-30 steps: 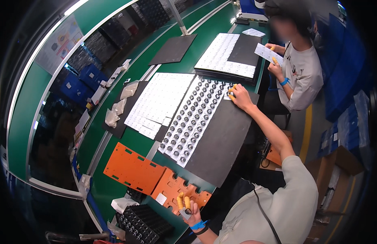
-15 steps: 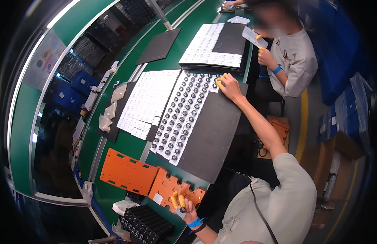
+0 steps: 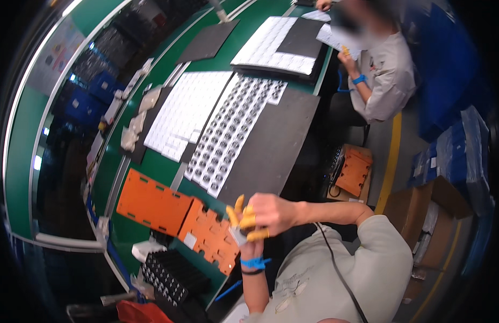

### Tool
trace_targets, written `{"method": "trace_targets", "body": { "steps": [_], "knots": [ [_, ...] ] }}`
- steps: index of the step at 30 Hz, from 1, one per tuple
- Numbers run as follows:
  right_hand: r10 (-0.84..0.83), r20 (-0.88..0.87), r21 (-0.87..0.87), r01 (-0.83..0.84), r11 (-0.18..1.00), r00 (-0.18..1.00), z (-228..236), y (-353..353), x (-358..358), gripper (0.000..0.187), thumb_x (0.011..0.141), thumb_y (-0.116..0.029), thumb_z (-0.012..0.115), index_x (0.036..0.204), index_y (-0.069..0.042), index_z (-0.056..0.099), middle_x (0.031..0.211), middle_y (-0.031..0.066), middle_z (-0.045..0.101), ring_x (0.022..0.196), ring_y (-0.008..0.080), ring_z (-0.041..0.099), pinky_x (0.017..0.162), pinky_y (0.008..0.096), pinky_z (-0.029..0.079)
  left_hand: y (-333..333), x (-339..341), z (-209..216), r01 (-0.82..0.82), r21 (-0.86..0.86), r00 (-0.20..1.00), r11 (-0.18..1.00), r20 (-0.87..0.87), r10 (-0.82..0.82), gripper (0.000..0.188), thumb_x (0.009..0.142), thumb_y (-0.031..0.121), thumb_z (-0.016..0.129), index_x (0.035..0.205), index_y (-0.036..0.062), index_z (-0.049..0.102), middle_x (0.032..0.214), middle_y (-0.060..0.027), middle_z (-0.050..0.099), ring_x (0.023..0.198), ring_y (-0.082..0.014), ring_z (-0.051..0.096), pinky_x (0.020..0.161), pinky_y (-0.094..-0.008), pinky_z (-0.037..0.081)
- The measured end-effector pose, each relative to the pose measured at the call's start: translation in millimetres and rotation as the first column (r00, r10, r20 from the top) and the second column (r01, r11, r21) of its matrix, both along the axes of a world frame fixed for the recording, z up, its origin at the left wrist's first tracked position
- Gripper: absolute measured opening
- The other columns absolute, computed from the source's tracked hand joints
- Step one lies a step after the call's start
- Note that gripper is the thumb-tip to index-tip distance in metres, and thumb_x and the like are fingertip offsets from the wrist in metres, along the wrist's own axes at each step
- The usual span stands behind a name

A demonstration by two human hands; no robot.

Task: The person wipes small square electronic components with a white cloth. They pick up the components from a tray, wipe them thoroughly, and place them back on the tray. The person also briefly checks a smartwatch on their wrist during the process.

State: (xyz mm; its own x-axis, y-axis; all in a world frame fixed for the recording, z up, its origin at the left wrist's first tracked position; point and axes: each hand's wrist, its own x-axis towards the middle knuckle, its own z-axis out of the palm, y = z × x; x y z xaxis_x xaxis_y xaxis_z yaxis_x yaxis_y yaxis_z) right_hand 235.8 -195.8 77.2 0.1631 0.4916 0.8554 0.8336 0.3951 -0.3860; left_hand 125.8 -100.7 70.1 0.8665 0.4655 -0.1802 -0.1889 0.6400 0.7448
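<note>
My left hand (image 3: 252, 250), with a blue band at its wrist, holds a small whitish card-like piece (image 3: 238, 236) near the orange fixture's edge. Over it, my right hand (image 3: 274, 211) has its yellow-covered fingers bent in close to the piece. Whatever lies between the right fingertips is hidden by the fingers and blur. Beyond the hands, rows of round black parts (image 3: 225, 137) stand on white sheets, beside a bare dark grey board (image 3: 273, 145). The open orange fixture plate (image 3: 155, 202) lies left of my hands on the green table.
White card sheets (image 3: 190, 110) lie left of the black parts, near plastic bags (image 3: 133, 132). A stack of black trays (image 3: 174, 274) stands at the lower left. Across the table's far right, a co-worker (image 3: 389, 75) holds a white sheet (image 3: 335, 37). Cardboard boxes (image 3: 421, 215) stand at right.
My right hand has come back from the far end of the black parts to my left hand. The view has shifted slightly. The co-worker's hands have shifted on the white sheet.
</note>
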Motion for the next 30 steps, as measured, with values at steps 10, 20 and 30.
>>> {"method": "trace_targets", "body": {
  "steps": [10,20,30],
  "knots": [
    [-0.276,-0.162,-0.174,0.248,0.953,0.947,-8.8,-27.2,17.5,0.025,0.074,-0.014,0.079,0.096,-0.007,0.069,0.095,0.0091,0.063,0.086,0.0262,0.059,0.076,0.0357,0.05,6.5,23.6,-14.8,-0.06,0.486,0.987,0.872,-0.101,0.124,0.042,0.106,0.037,0.043,0.129,0.0038,0.054,0.094,-0.0034,0.06,0.075,-0.0074,0.054,0.067,-0.0206,0.044],
    [-0.778,-0.004,-0.36,0.725,0.587,0.628,-76.3,-37.4,227.8,0.025,0.08,-0.009,0.068,0.104,-0.001,0.064,0.102,0.0136,0.06,0.102,0.0319,0.056,0.09,0.041,0.048,52.8,-40.5,-43.8,0.031,0.941,0.82,0.337,-0.217,0.53,0.019,0.097,0.012,0.06,0.11,-0.0008,0.066,0.079,-0.0021,0.06,0.061,-0.0078,0.048,0.054,-0.024,0.038],
    [-0.776,0.287,-0.246,0.826,0.507,0.561,-87.2,-23.8,285.9,0.019,0.075,-0.01,0.071,0.092,-0.005,0.067,0.097,0.0115,0.058,0.101,0.0298,0.053,0.094,0.0413,0.041,49.8,-40.2,-45.5,0.037,0.958,0.788,0.284,-0.202,0.581,0.012,0.091,0.006,0.066,0.1,-0.0011,0.07,0.078,-0.0064,0.062,0.057,-0.0111,0.042,0.051,-0.0279,0.034]
  ]
}}
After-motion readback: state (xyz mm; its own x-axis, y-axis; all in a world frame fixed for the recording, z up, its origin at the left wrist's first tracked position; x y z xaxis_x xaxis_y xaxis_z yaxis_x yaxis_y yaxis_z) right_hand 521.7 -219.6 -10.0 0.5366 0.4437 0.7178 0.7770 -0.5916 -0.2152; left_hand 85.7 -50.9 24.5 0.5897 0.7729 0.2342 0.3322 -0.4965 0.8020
